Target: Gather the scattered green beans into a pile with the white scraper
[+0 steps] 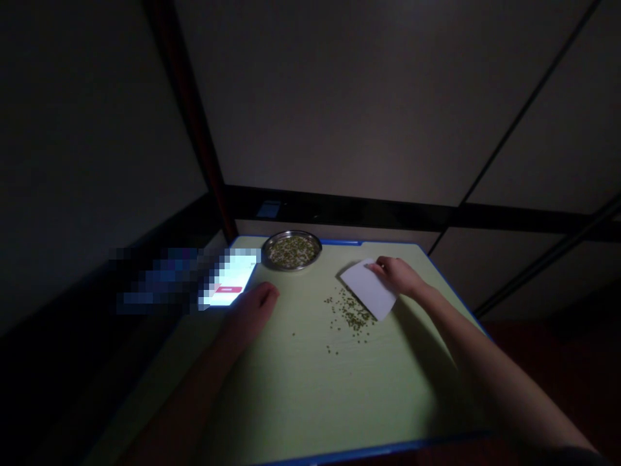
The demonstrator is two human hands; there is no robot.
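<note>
My right hand (396, 275) grips the upper right edge of a thin white card (371, 289), thumb on its face. The tilted card has its lower left edge against a scattered patch of small green beans (356, 315), which look like mung beans, on the pale green table (301, 388). My left hand (257, 307) rests as a loose fist at the table's left side, close to a lit screen (230, 281); I see nothing in its fingers. Beyond it, a round metal dish (292, 267) holds more green beans mixed with white bits.
A blue edge strip (342, 243) runs along the table's far side. Light wall panels (339, 103) with a dark band (359, 213) stand right behind it. The room is dim, and part of the left side is pixelated. A few stray beans (332, 351) lie nearer to me.
</note>
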